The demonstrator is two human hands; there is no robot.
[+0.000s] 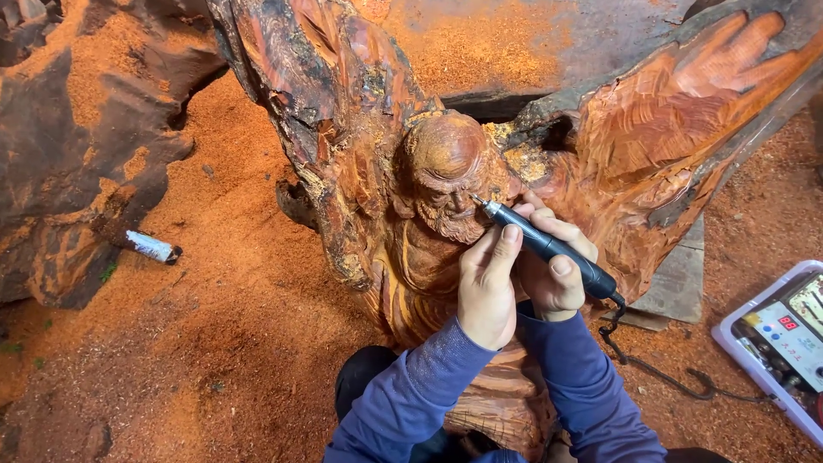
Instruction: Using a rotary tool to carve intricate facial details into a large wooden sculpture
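Reddish rough-hewn wood carving (429,249); both hands, left (486,287), right (553,266), grip slim dark rotary tool (549,247), tip at bearded face.

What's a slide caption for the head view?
Both hands, left and right, steady a corded carving pen at a wooden figure.

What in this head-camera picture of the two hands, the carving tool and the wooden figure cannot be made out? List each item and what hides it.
- Tool tip: too small to tell its shape.
- Carved figure, lower part: hidden behind left hand, right hand and sleeves.
- Control box: cut off by the right edge.
- Coiled cord: its far end is lost near the box.
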